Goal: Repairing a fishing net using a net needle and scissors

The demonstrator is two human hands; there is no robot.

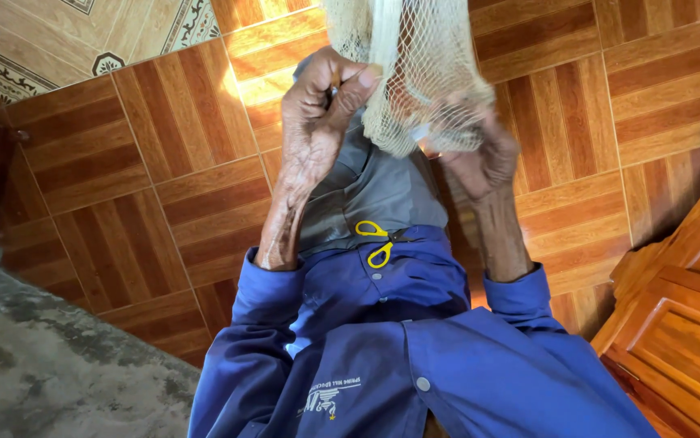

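Both arms raised, left hand (321,97) and right hand (475,150) curled closed.

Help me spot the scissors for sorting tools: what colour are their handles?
Yellow. The scissors lie on the person's lap; the head view shows them.

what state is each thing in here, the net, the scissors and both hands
cream mesh fishing net: hanging bunched, gripped by both hands
yellow-handled scissors: closed, lying on the lap, untouched
left hand: fingers pinched shut on the net
right hand: fingers closed in the net's lower end
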